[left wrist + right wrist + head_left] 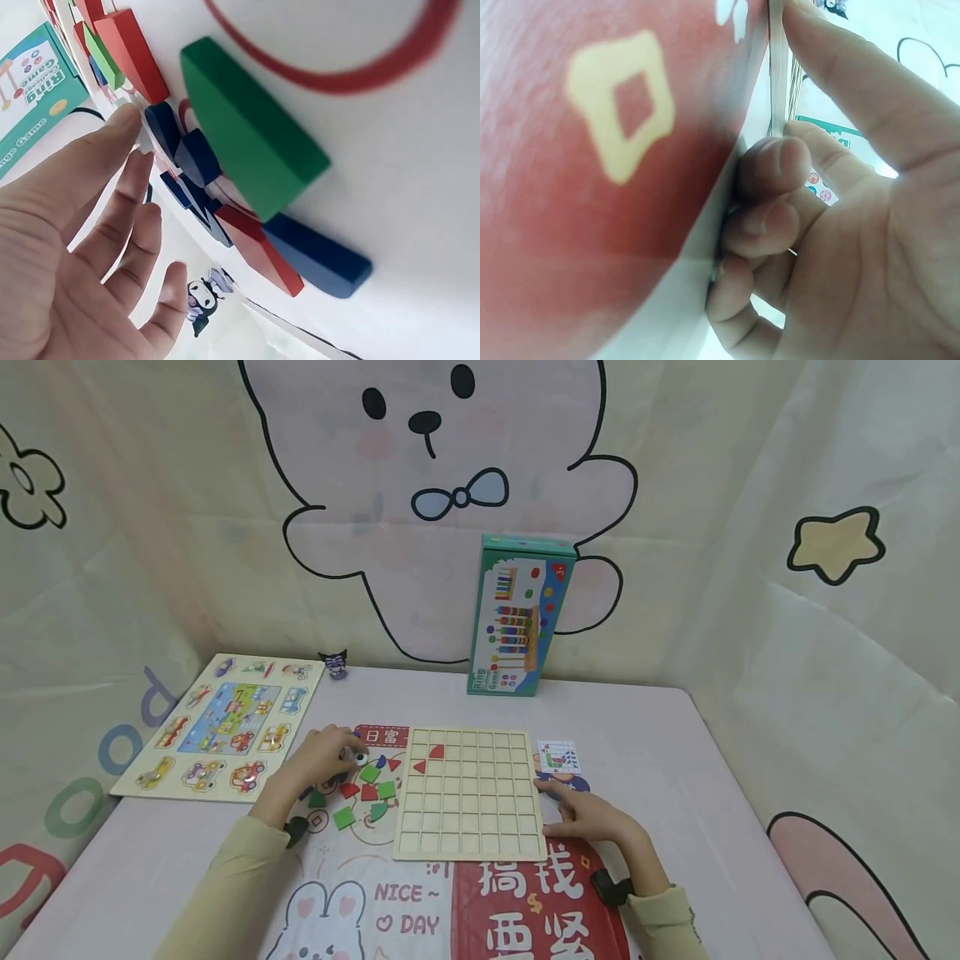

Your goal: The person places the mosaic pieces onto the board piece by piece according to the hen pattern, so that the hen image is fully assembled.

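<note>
Head view: pale curtain (712,485) as bkgd, w/ big cartoon bear (450,572) up top & yellow star (836,545) at upper R of frame. Below, white table (637,727) w/ printed mat (467,918) at lower centre: "NICE~ DAY" in pink, large white Chinese characters on red, incl. 找 & 紧, plus 日富 nr mid-frame. Grid board (472,793) at centre, flat on mat, w/ 2 red pcs (437,752) on it, nr its upper-L corner. Loose pcs (386,790) in red, green & blue scattered just L of grid board, prob. there for easy reach of L hand (322,758), bent down over them. R hand (588,817) at grid board's R edge, thumb & index spread wide against it, prob. to stop any sliding. Small pattern card (558,757) just past same edge, prob. placed in sight for ref. Puzzle board (228,718) at mid-L, figurine (335,664) by its top corner; green box (517,618) upright at table's back edge, prob. out of the way.

L wrist view: thumb & index narrow, apparently pinching a pale pc (144,136) at upper L of frame; mostly hidden, so can't tell shape. Green block (251,135) nr centre, w/ red & blue pcs around. On green box, far L: "Ring" & "Game" legible, rest too blurry.

R wrist view: fingertips (772,165) bent in beside grid board's edge, nothing seen in grasp. Yellow printed shape (592,86) on red mat, upper L.
</note>
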{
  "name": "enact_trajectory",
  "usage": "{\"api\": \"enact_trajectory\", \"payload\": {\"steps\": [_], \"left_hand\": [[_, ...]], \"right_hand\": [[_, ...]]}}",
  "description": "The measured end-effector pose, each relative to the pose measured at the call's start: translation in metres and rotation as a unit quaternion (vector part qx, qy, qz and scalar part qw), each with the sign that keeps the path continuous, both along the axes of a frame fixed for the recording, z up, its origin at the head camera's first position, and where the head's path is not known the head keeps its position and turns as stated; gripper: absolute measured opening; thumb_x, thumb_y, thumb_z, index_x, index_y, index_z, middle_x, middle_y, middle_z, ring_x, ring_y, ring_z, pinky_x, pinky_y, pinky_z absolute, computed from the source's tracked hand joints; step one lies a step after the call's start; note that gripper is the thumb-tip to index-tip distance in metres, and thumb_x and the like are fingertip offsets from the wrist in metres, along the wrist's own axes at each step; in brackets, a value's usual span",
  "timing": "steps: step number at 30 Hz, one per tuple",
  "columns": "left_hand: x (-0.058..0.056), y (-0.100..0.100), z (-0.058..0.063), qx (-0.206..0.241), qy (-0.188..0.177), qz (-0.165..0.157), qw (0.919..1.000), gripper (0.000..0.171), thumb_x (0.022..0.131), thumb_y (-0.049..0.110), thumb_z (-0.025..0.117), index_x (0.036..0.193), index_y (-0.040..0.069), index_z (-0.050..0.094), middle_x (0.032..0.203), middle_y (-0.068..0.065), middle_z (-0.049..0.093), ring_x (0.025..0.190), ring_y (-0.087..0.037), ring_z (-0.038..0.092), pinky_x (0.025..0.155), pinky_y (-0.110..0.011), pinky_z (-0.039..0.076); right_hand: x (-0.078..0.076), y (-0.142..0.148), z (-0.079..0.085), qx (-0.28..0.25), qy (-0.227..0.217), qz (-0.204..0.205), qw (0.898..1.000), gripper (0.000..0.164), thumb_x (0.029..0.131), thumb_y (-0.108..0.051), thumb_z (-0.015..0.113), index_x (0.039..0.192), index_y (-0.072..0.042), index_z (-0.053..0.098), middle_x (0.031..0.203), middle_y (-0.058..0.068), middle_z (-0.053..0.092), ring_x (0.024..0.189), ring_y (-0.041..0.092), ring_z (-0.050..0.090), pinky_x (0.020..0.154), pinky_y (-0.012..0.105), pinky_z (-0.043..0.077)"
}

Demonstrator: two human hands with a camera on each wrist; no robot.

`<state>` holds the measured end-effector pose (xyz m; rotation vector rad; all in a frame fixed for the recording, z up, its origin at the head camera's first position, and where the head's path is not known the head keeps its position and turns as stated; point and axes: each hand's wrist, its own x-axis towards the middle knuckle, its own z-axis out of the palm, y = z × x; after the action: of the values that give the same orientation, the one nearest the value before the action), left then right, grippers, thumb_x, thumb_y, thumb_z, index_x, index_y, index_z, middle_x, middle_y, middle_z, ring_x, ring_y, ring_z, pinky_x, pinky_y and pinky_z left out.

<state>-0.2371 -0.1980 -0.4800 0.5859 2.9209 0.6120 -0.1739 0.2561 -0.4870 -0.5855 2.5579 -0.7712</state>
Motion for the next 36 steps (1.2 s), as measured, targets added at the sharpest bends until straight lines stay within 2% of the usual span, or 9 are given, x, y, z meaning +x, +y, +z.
{"api": "enact_trajectory", "payload": {"steps": [9, 19, 29, 36], "left_hand": [[-0.001, 0.011, 0.002, 0.003, 0.037, 0.011, 0.9992, 0.025, 0.078, 0.023, 0.072, 0.102, 0.014, 0.071, 0.104, -0.005, 0.067, 0.1, -0.029, 0.054, 0.088, -0.054, 0.036], [-0.001, 0.029, -0.002, 0.012, 0.078, 0.01, 0.9968, 0.026, 0.076, 0.03, 0.074, 0.098, 0.016, 0.073, 0.098, -0.001, 0.068, 0.093, -0.023, 0.053, 0.086, -0.052, 0.036], [0.0, 0.05, -0.002, 0.005, 0.094, -0.002, 0.9956, 0.027, 0.074, 0.034, 0.076, 0.096, 0.019, 0.073, 0.096, 0.003, 0.069, 0.092, -0.021, 0.053, 0.088, -0.051, 0.037], [-0.001, 0.065, -0.005, 0.014, 0.087, -0.015, 0.996, 0.026, 0.074, 0.031, 0.076, 0.096, 0.018, 0.073, 0.094, 0.005, 0.069, 0.09, -0.019, 0.053, 0.093, -0.055, 0.034]], "right_hand": [[0.0, 0.001, 0.002, 0.001, 0.0, 0.0, 1.0, 0.074, 0.078, -0.039, 0.07, 0.141, -0.019, 0.037, 0.061, -0.003, 0.046, 0.05, 0.006, 0.039, 0.048, 0.021, 0.033], [0.0, 0.0, 0.001, 0.007, 0.003, 0.0, 1.0, 0.074, 0.079, -0.04, 0.07, 0.142, -0.018, 0.037, 0.062, -0.003, 0.044, 0.051, 0.007, 0.037, 0.049, 0.022, 0.033], [0.001, 0.0, 0.002, 0.0, 0.004, 0.006, 1.0, 0.074, 0.079, -0.039, 0.07, 0.141, -0.017, 0.037, 0.062, -0.003, 0.045, 0.05, 0.006, 0.037, 0.049, 0.021, 0.033], [0.002, 0.0, 0.002, -0.001, 0.003, 0.006, 1.0, 0.073, 0.079, -0.039, 0.07, 0.141, -0.017, 0.038, 0.061, -0.003, 0.045, 0.05, 0.005, 0.037, 0.048, 0.021, 0.033]]}}
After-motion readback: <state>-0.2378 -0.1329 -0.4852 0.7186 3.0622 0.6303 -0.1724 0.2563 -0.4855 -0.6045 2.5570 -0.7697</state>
